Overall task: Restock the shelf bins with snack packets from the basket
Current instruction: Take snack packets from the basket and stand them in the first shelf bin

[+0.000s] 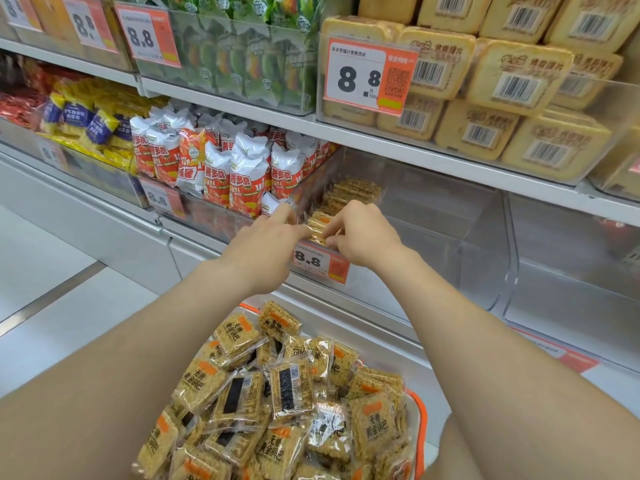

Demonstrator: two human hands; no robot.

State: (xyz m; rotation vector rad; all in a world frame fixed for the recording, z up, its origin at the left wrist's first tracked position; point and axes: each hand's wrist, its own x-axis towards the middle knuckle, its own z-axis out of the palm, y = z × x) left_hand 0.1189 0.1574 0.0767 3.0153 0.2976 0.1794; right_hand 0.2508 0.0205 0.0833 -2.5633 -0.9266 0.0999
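Observation:
A basket [420,415] with an orange rim sits low in front of me, heaped with several golden rice-cracker packets [273,393] in clear wrappers. On the middle shelf a clear bin [450,216] holds a row of the same packets [349,192] standing on edge at its left side. Both hands meet at the bin's front left corner. My left hand [266,237] and my right hand [360,233] pinch one cracker packet [317,225] between their fingertips, right above the 8.8 price tag [320,263].
Left of the bin stand white-and-red snack bags [242,168], then yellow-and-blue packets [86,123]. The shelf above carries green packets [242,60] and stacked yellow biscuit boxes [502,81]. Another clear bin [571,265] lies to the right. Pale floor is at left.

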